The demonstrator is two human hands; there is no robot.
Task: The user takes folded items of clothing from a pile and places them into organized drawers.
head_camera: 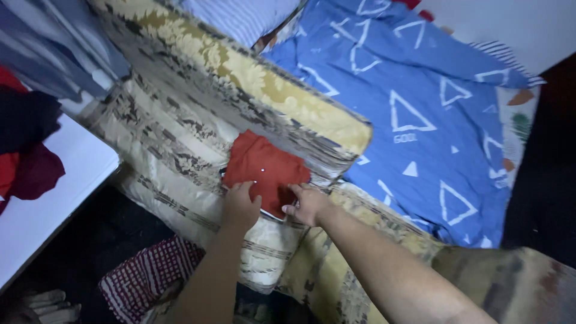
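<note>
Both hands (273, 205) press red cloth (265, 171) on patterned mattress (174, 138); blue sheet (420, 108) beside.

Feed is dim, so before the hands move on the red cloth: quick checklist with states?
1. Left hand on red cloth: ok, resting on its near edge.
2. Right hand on cloth: ok, fingers at its near right corner.
3. Cloth lying flat on cushion: ok.
4. Cloth fully smooth: cannot tell, too dim.
5. Cloth clear of blue sheet: ok, apart.
</note>
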